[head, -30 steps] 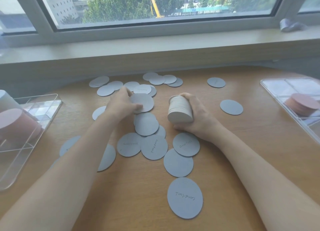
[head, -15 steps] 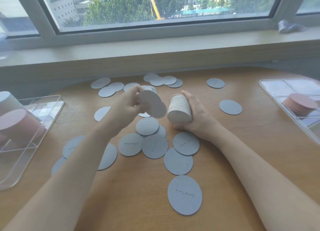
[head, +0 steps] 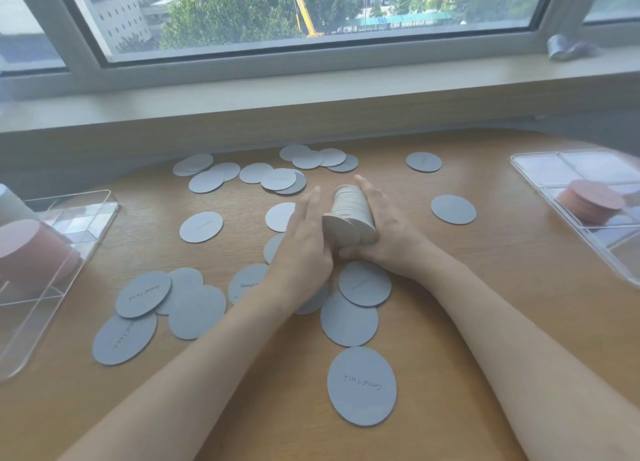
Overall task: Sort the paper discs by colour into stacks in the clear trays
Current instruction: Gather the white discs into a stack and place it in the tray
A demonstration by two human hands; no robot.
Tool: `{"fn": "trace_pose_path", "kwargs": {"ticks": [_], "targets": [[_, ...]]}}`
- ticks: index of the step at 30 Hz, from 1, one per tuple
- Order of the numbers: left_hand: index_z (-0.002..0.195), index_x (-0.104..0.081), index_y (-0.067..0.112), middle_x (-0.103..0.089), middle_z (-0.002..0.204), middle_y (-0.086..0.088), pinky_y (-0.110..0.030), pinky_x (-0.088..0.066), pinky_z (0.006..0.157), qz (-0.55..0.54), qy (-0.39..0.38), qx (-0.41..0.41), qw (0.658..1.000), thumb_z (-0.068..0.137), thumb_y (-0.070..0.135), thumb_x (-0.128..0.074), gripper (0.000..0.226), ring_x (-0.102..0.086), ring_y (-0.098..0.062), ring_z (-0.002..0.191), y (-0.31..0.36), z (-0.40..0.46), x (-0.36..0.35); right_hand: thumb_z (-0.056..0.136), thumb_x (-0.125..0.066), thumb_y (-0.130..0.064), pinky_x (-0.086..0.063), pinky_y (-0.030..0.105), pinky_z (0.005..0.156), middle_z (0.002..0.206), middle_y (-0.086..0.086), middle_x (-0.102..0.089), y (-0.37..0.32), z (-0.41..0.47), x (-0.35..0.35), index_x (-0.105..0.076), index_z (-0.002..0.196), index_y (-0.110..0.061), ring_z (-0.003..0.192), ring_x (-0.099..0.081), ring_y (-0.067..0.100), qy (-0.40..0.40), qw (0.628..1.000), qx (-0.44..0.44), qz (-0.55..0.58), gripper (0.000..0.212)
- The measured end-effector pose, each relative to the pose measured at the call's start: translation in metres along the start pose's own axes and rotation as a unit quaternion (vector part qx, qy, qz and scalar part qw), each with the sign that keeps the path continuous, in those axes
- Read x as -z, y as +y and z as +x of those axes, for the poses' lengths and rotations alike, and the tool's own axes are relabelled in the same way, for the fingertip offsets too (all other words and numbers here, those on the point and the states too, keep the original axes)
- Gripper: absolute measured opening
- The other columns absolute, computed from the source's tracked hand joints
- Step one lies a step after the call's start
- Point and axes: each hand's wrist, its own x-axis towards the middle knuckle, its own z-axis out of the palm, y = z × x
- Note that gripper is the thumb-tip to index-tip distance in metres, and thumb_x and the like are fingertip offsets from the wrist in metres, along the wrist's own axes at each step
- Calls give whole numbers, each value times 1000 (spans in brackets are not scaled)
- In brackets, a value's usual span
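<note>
Head view, centre of the frame: a stack of grey discs (head: 353, 215) lies on its side between both hands. The right hand (head: 391, 239) cups the stack from the right and beneath, its fingers curled round the far end. The left hand (head: 306, 249) has straight fingers laid flat against the stack's left side, where the nearest disc sits slightly askew. Loose grey discs (head: 362, 386) lie scattered over the wooden bench (head: 485, 280), some overlapping, several with handwriting on them; one lies apart right of the hands (head: 453, 209). At the right edge a clear tray (head: 540, 180) holds a stack of pink discs (head: 592, 201). At the left edge another clear tray (head: 86, 232) holds a taller pink stack (head: 31, 253).
</note>
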Motion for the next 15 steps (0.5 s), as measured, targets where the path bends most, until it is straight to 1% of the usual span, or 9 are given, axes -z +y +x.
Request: {"fn": "trace_pose_path", "kwargs": {"ticks": [1,3,5,7,9,11,12,14,15], "targets": [[159,-6,11,-18,164,-5,-19,-14,119,-5,-25,2,1000,93,-4,-46,79,-16,-17,150,4,0,0,64,-90,-37,-21,32,119,159,-2,-24,0,0,0,-8,157,-26,146,-21,14,3,1000,1,2,125],[158,7,15,-6,167,0,-18,-5,121,-38,-67,2,997,95,-2,-45,84,-4,-10,153,10,2,-2,67,-88,-36,-22,36,120,159,0,-24,-1,-1,-1,-7,157,-25,146,-22,15,6,1000,5,5,122],[159,10,19,4,167,5,-25,-4,124,-78,-106,11,991,93,-2,-45,88,5,-5,152,19,3,-4,71,-83,-33,-21,40,120,157,1,-26,-3,-1,-2,-4,157,-23,145,-23,17,1,1000,10,-2,118],[159,10,23,10,167,10,-27,-4,125,-115,-129,33,984,90,-1,-48,93,9,0,151,23,4,-6,72,-80,-32,-21,43,119,157,-1,-25,-5,-1,-2,-3,157,-22,145,-23,17,-3,1000,13,-9,115],[160,7,24,8,166,13,-23,-7,124,-141,-132,35,981,92,5,-55,93,7,3,149,19,7,-4,71,-81,-30,-24,44,118,155,-6,-27,-5,-1,-1,-9,156,-24,143,-27,14,2,1000,12,-7,112],[159,4,24,2,166,12,-16,-9,120,-140,-120,32,982,92,20,-67,98,1,3,149,10,11,2,69,-83,-33,-30,45,115,145,-15,-33,-3,-1,0,-19,153,-30,136,-35,11,4,1000,18,-1,105],[159,6,24,0,165,12,-18,-11,120,-137,-121,35,983,90,27,-71,103,-1,1,149,6,14,6,68,-82,-36,-33,45,113,142,-18,-35,-2,-1,0,-22,150,-35,133,-39,11,2,1000,24,5,102],[159,6,22,-4,165,11,-20,-13,119,-129,-142,41,981,90,31,-73,105,-5,3,147,3,17,12,65,-81,-43,-37,46,109,142,-19,-38,1,0,-1,-24,146,-41,129,-45,13,-4,999,28,15,99],[160,5,21,-5,165,10,-17,-13,116,-117,-152,31,981,91,32,-72,103,-7,5,145,3,17,12,64,-82,-44,-38,46,108,142,-18,-39,2,0,-1,-24,146,-40,127,-45,13,-5,1000,26,16,100]]}}
